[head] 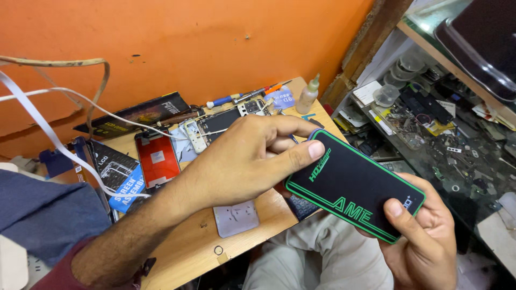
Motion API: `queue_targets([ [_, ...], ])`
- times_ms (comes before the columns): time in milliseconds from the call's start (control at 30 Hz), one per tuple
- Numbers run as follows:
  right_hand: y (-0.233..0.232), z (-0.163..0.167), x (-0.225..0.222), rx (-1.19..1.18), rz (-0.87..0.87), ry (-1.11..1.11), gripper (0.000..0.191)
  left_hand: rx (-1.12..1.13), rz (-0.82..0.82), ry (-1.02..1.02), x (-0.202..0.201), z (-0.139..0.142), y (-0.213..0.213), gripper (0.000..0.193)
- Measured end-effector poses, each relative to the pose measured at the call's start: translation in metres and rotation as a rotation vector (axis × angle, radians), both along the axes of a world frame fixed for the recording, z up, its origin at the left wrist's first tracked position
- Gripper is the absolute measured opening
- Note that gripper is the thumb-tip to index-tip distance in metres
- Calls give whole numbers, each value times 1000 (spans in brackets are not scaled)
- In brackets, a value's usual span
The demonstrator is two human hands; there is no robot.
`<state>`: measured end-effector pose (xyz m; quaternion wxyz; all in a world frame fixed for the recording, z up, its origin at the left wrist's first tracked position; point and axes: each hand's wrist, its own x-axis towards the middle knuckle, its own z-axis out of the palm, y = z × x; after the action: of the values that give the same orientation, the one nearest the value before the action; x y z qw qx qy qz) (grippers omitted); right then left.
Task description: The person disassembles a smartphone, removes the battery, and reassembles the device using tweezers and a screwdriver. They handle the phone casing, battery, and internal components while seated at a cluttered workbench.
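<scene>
Black phone case w/ green trim (355, 185) is held up in front of the wooden worktop (188, 252), over the person's lap. Left hand (242, 161) grips the case's upper-left end: thumb pressed on the black face near the edge, other fingers (285, 126) curled round behind, so closed on the case. Right hand (424, 236) cups the case's lower-right end from beneath, thumb laid on the face by the corner, fingers wrapped under, also holding it.

Behind the case, on the worktop: opened phone w/ exposed insides (226, 121), red screen panel (157, 158) left of that, screwdrivers (236, 96) and a small squeeze bottle (308, 94) towards the orange wall (188, 43). White socket plate (235, 217) lies just below-left of the case. Right of the case, glass shelf (430, 134) cluttered w/ small parts.
</scene>
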<state>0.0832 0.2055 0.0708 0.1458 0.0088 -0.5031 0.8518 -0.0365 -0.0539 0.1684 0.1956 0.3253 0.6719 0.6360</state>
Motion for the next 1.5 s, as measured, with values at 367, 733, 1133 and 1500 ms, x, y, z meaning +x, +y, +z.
queue_targets([
  [367,2,-10,1,-48,14,-60,38,-181,107,290,3,1,-5,30],
  [733,16,-73,11,-140,-26,311,30,-71,49,866,28,6,-3,34],
  [1133,8,-58,34,254,-491,398,27,-122,90,1041,27,9,2,32],
  [1500,-46,23,40,582,-507,20,37,-424,264,497,-8,-19,-3,42],
])
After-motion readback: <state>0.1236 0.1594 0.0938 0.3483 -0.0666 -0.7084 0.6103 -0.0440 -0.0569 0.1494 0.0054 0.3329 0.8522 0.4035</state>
